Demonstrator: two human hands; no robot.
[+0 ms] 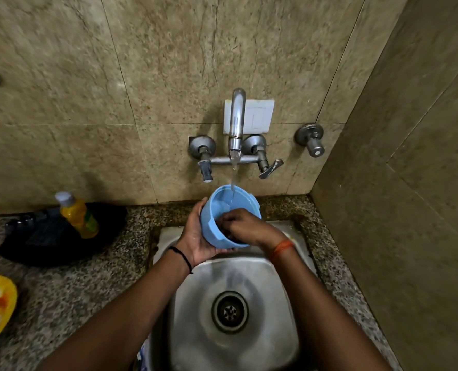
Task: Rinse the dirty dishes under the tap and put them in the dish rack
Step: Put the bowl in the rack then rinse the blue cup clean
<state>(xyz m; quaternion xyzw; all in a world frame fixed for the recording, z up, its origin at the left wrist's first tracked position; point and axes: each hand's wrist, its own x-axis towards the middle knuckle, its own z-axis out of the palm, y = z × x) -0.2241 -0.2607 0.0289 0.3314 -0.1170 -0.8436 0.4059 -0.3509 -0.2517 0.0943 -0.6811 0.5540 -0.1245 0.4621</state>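
A light blue plastic bowl [217, 210] is tilted under the tap [236, 124], and a thin stream of water runs into it. My left hand [197, 236] cups the bowl from its left side and underneath. My right hand [245, 227] reaches over the near rim with its fingers curled inside the bowl, against the inner wall. Both hands are above the back edge of the steel sink [190, 303].
A yellow bottle of dish soap [78, 215] stands on a black cloth [48, 242] at the left of the speckled counter. A yellow plate [0, 306] with a printed picture lies at the far left edge. A wall closes off the right side.
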